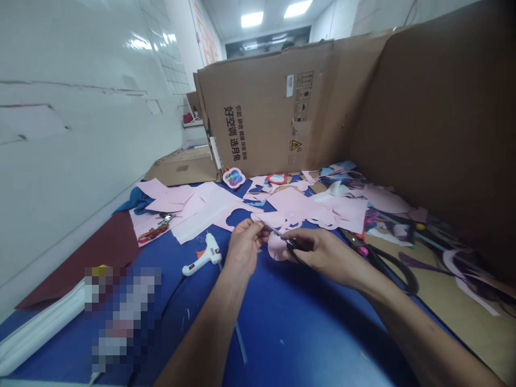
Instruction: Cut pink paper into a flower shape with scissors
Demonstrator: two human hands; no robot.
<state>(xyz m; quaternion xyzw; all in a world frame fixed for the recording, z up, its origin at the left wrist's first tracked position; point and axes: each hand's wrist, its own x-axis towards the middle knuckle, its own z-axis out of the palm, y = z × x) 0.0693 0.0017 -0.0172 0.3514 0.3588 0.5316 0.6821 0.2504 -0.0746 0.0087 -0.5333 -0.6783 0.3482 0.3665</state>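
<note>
Above the middle of the blue table, my left hand (246, 242) pinches a small piece of pink paper (271, 219) between thumb and fingers. My right hand (318, 251) is wrapped round the dark handles of a pair of scissors (282, 236). The scissor blades point up and left, against the paper near my left fingertips. Below the blades lies a rounded pink cutout (276, 248), partly covered by the scissors and my right fingers. To the left of my left wrist rests a white hot glue gun (203, 257) with an orange trigger.
Pink paper sheets and scraps (205, 207) cover the table's far side. Large black-handled shears (382, 260) lie right of my right forearm. Cardboard walls (266, 113) stand behind and to the right. A flower-shaped ornament (234, 178) leans at the back. Pliers (166, 219) lie left.
</note>
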